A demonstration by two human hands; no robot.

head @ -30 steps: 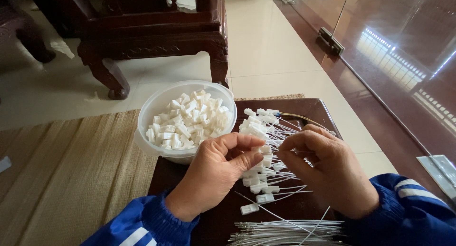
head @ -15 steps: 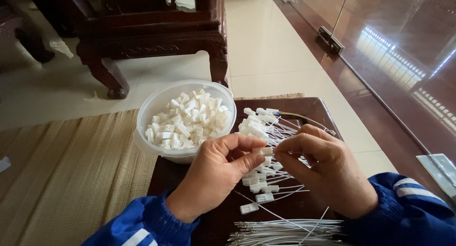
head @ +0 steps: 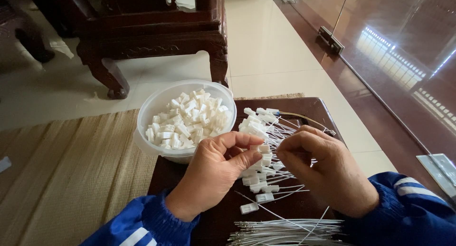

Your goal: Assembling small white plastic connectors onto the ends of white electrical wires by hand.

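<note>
Small white connector between fingertips

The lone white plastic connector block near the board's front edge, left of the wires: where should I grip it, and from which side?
Probably pinch the white connector block across its short sides, coming straight down from above. It lies flat on the dark wooden board, apart from the pile of wired connectors, with bare board around it.

1. At your twelve o'clock, the bowl looks like translucent, smooth plastic.
2. The connector housings inside it are matt white plastic.
3. The board under your hands is dark, polished wood.
4. At nine o'clock, the mat is coarse woven straw.
5. At six o'clock, the wires have pale, smooth insulation.
</note>
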